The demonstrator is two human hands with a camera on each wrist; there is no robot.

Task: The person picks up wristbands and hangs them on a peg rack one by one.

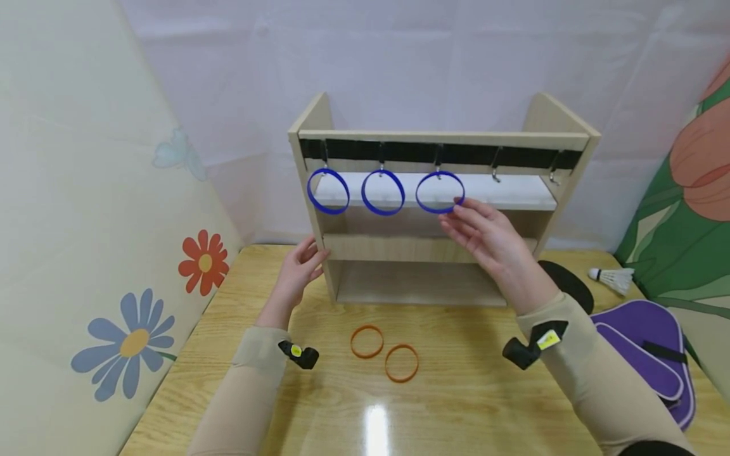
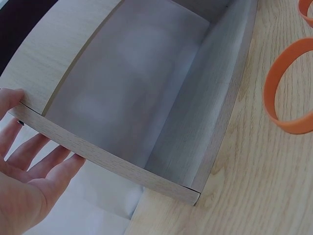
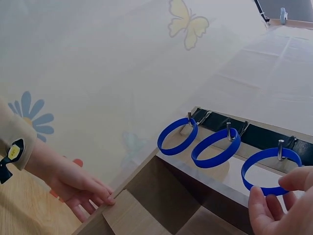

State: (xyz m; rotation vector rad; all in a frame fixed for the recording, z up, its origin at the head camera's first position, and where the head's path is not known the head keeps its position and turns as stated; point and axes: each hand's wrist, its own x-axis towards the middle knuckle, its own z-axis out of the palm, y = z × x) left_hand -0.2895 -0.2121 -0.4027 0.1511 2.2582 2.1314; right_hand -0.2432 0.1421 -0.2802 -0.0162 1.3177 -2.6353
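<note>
Plainly, head view: left hand [image 1: 299,271] grips the shelf [image 1: 393,247]; right hand [image 1: 493,244] touches a hooked blue ring [image 1: 438,211] — whether pinching, I cannot tell. Left wrist: thumb [image 2: 11,99] and fingers [image 2: 62,174] straddle a panel [image 2: 127,167]. Right wrist: two more rings [image 3: 215,162] hang alongside.

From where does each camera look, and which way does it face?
Head: worn there, facing forward and down at the shelf; left hand, right hand and sleeves show.
Left wrist: worn there, facing the shelf's lower compartment; left hand shows.
Right wrist: worn there, facing three blue rings; both hands, one sleeve show.
Head and right wrist share those rings.
</note>
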